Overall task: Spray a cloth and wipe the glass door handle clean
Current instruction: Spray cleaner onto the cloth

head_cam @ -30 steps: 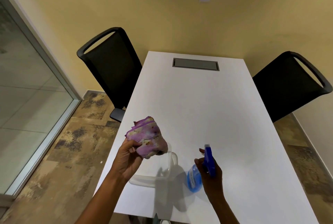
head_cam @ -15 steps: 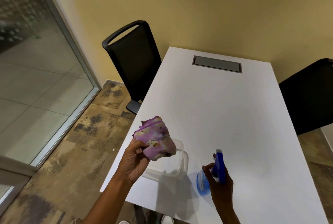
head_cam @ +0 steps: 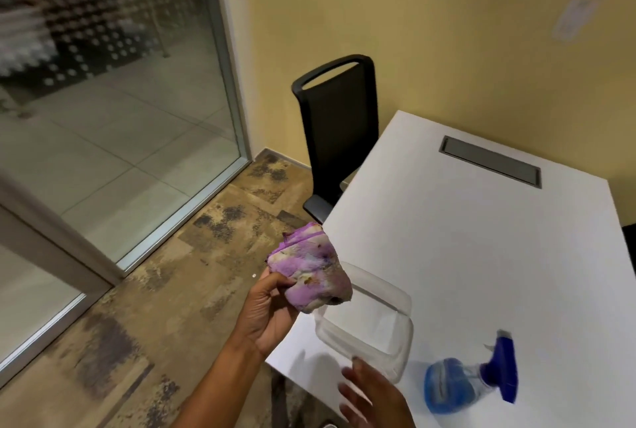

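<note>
On your far left stands the glass wall with its metal frame, and a pale slanted bar crosses the lower left corner; that may belong to the door, but you cannot pick out a handle anywhere in view, so the thing you are meant to wipe is out of sight. If you walk that way while looking down at your hands, you risk meeting the glass or the frame before you spot the handle.

Your left hand is clamped on the purple cloth, bunched into a wad and held up above the floor, just off the counter's near corner. The cloth looks stained already; a dirty face pressed on the handle would likely smear rather than clean, so turn a fresher fold outward. The grip pinches only the lower edge, and a loose fold could drop out.

Beside it on the counter sits a clear plastic container, close to the edge. Your right hand hovers just below it with fingers spread, holding nothing. A careless sweep here could knock the container off the corner.

Furthest right, the blue spray bottle rests on the counter, apart from your hand. Whether the cloth is wet cannot be told. If it is dry, leaving the bottle behind means a dry wipe.
</note>
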Demonstrator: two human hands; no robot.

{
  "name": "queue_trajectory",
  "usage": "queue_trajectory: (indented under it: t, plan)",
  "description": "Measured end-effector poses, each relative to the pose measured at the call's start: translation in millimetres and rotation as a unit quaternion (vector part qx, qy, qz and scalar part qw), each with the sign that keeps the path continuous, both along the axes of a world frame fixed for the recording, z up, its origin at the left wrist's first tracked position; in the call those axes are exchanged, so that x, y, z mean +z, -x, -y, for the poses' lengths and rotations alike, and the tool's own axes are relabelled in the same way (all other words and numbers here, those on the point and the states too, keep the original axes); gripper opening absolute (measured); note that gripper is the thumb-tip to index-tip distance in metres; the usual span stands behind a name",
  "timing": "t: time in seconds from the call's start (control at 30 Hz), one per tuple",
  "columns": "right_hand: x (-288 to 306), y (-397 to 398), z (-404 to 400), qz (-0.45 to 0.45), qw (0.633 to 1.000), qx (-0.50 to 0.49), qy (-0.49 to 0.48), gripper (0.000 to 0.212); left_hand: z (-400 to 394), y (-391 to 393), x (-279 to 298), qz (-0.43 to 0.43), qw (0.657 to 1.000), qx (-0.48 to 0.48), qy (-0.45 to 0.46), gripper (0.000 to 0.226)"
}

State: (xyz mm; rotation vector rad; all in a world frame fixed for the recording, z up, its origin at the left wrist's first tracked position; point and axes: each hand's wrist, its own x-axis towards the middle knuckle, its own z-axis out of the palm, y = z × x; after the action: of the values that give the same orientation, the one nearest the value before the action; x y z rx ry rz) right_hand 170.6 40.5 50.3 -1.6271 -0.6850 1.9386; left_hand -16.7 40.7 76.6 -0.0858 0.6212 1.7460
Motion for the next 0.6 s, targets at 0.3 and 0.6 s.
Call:
queue_trajectory:
  t: [0.3, 0.6]
  plan:
    - [49, 146, 39, -0.235, 0.95, 0.205, -0.019, 0.059, 90, 98, 9, 0.007, 0.994, 0.106, -0.024, 0.114]
    - [52, 271, 119, -0.315, 0.909, 0.271, -0.039, 0.095, 195, 180, 22, -0.112, 0.964, 0.24, 0.018, 0.066]
